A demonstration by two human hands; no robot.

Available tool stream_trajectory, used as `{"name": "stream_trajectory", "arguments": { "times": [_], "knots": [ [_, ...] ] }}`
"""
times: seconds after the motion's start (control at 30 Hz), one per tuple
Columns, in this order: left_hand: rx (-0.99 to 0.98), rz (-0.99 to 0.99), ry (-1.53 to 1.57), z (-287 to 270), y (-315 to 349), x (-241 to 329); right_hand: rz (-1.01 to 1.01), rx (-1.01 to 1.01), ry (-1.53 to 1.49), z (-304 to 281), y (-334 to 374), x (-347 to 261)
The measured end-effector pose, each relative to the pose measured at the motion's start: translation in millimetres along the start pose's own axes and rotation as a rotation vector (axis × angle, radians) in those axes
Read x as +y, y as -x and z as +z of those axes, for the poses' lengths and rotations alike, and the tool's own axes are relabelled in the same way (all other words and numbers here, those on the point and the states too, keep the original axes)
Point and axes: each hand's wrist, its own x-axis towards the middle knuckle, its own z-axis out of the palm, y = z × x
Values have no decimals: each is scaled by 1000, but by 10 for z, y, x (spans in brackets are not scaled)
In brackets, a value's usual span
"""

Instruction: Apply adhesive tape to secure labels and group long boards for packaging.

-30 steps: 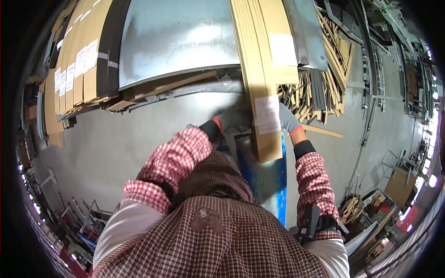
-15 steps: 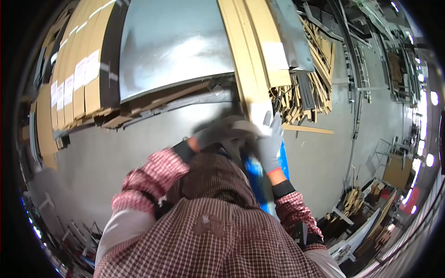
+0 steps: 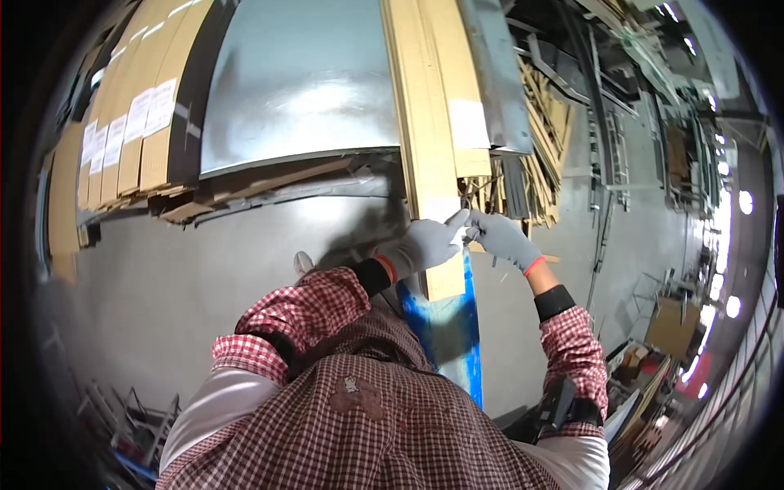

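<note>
A long tan cardboard carton (image 3: pixel 429 147) runs away from me, its near end resting on a blue surface (image 3: pixel 465 359). My left hand (image 3: pixel 420 245), in a grey glove, lies over the carton near that end with its fingers bent. Beside it, at the carton's right edge, my right hand (image 3: pixel 504 239), also gloved in grey, is closed in a pinch. The fingertips of both hands meet at a small white piece (image 3: pixel 460 237), possibly paper or a label; its shape is mostly hidden. A white patch on the carton shows just beyond my left hand.
Left of the carton lies a wide grey metal sheet (image 3: pixel 302 90). Several labelled cardboard packs (image 3: pixel 135 122) stand at the far left. Thin tan strips (image 3: pixel 545 122) are heaped to the right. Scrap pieces (image 3: pixel 645 359) lie on the floor at the lower right.
The blur of my hands is gone. My left hand has moved right onto the carton; the right hand has gone from outstretched fingers to a pinch. The view has shifted slightly.
</note>
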Motion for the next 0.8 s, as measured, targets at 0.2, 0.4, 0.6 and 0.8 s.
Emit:
{"name": "stream_trajectory", "arguments": {
  "times": [0.2,0.4,0.6,0.8],
  "knots": [
    [86,238,-366,180,-37,51,77,-394,794,407,-713,493],
    [230,-77,116,-154,-21,-580,-120,317,53,319,-710,144],
    [83,-13,-249,771,971,-419,-160,-319,263,420,273,161],
    [-28,-240,661,-528,275,-126,94,-60,463,151,-16,-156]
  ]
}}
